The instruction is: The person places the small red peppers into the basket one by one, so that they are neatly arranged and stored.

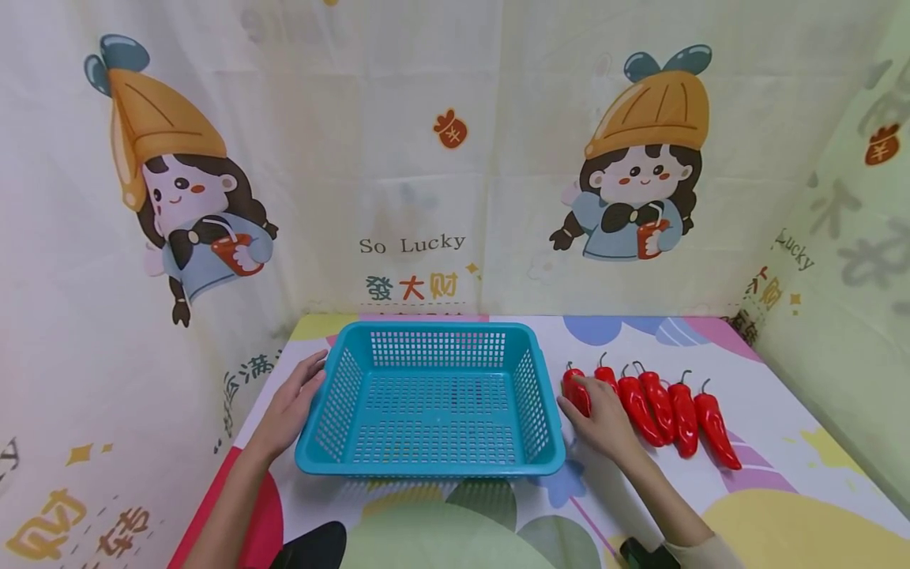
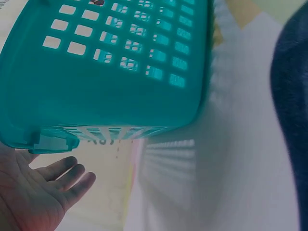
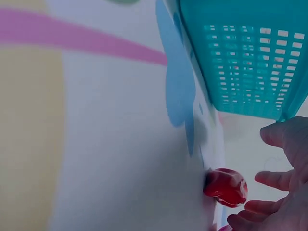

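Has the left hand (image 1: 290,407) at the left rim of a blue basket (image 1: 430,469) and the right hand (image 1: 604,419) over the leftmost of six red peppers (image 1: 657,407) lined up on a patterned table (image 1: 626,506).

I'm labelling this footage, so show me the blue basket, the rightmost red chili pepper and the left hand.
Blue basket (image 1: 438,419): head view, on its perforated floor.
Rightmost red chili pepper (image 1: 718,431): head view, mid-body.
Left hand (image 1: 287,407): head view, on the back of the hand.
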Available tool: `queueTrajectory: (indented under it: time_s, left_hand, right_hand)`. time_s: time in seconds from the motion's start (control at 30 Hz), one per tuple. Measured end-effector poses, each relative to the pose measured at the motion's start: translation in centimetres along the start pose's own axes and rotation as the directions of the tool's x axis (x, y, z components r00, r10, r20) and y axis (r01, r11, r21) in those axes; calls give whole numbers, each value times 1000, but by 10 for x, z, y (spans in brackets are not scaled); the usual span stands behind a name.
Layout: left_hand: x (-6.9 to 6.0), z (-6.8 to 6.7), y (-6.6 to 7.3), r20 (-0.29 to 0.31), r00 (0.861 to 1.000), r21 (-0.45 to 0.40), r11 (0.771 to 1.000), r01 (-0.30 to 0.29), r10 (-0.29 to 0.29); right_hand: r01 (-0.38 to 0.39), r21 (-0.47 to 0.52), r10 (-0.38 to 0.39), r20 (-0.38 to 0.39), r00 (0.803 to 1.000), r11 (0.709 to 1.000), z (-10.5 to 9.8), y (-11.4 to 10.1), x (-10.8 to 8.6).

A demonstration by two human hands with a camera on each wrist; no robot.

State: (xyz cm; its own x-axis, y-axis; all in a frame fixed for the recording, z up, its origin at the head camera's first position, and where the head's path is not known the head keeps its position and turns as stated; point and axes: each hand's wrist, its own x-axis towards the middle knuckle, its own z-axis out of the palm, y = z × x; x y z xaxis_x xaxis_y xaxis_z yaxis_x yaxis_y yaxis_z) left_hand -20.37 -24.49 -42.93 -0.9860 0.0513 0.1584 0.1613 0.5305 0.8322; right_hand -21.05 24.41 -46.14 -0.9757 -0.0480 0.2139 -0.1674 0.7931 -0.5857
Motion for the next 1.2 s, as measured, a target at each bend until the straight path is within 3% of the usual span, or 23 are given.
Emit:
queueTrajectory:
  time_s: [0.2,0.67,1.2]
  left_hand:
    - [6,-2,-2,7,999,-8,999,-32,32]
    - [16,-10,-4,74,997,-15,1000,-20,21]
    - [13,-10,-7,108,994,-18,1000,0,2]
  right_hand:
    - [-30,-3,30,37,999,1000,3,3,7]
    - [-127,-40,129,44,991,991,7,3,14]
    - [-130,-39,131,32,991,991,8,3,16]
